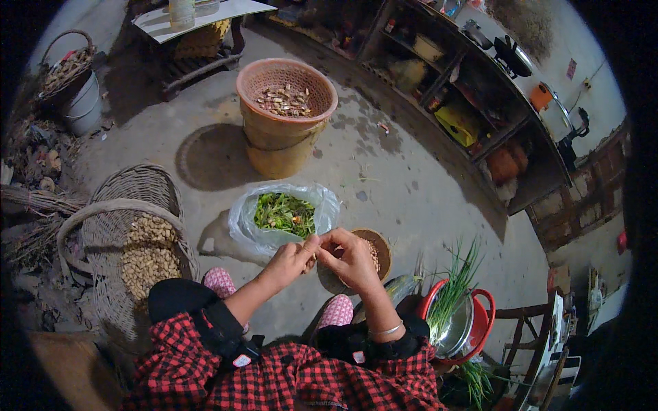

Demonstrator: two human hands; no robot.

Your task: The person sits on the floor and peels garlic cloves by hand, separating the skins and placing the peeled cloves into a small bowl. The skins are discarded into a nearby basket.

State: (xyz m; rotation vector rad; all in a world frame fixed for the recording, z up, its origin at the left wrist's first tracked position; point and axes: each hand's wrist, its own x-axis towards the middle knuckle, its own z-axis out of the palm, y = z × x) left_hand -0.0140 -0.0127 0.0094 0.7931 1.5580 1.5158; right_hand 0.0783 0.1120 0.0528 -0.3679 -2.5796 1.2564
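Observation:
My left hand (293, 261) and my right hand (354, 261) meet at the fingertips over the floor. Pinched between them is something small, mostly hidden by the fingers, so I cannot tell what it is. Just beyond the hands, an open clear plastic bag (240, 218) holds green leaves (282, 211). Partly behind my right hand sits a round bowl (383, 245) of shelled peanuts (371, 251). To the left, a wicker basket (108, 241) with an arched handle contains unshelled peanuts (149, 262).
A pink perforated basket (252, 77) with peanut shells (285, 100) rests in a yellowish bucket (280, 154). At right, spring onions (457, 287) lie across a metal bowl and red basin (486, 318). Shelving (447, 77) lines the far right; a grey bucket (85, 108) stands far left.

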